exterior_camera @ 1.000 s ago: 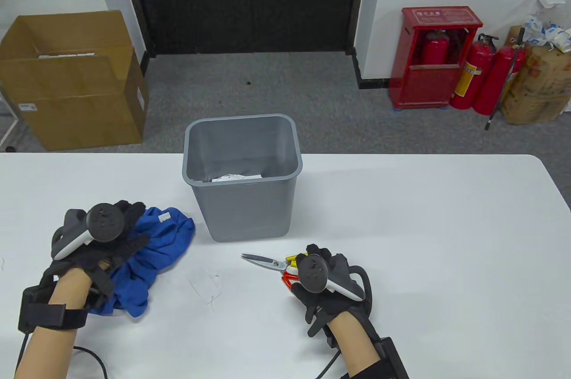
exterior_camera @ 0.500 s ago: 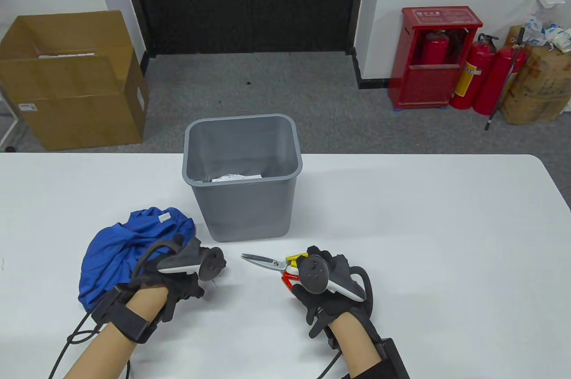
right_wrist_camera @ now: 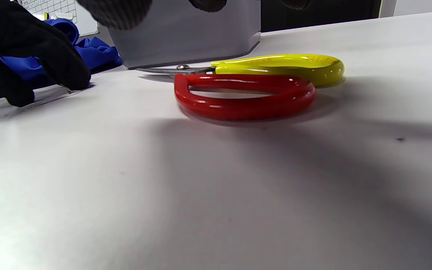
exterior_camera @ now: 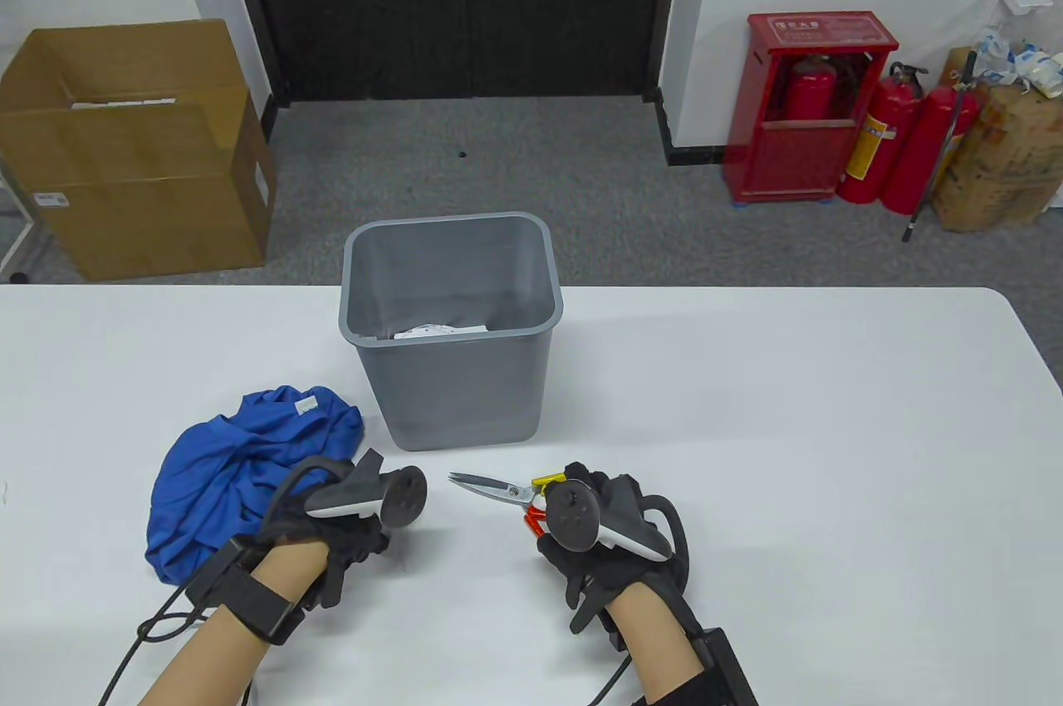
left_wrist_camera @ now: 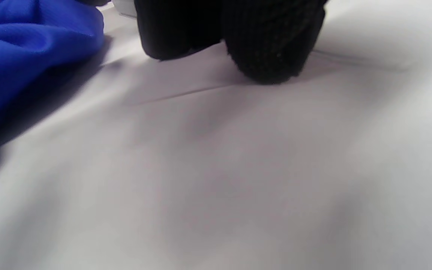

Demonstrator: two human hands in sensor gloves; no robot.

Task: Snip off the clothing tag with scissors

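Scissors lie flat on the white worktop, toward its near edge and just in front of the grey bin. Blades are closed, tips pointing to the left edge. The right wrist view shows the red handle loop and the yellow handle loop both resting on the surface, neither with a finger through it.

Right hand hovers over the handle end of the scissors. In its wrist view the fingertips hang above the handles, apart from them; nothing is gripped, fingers loosely spread.

Left hand sits between the blue garment and the scissor tips, fingers pointing down to the worktop. Its wrist view shows fingertips touching the surface on a thin pale sheet whose edge is faintly visible; whether this is the cut tag, and whether the fingers pinch it, cannot be told.

The garment is bunched toward the near-left part of the worktop, left of the bin. A small white label shows on its far side.

White paper lies inside the bin.
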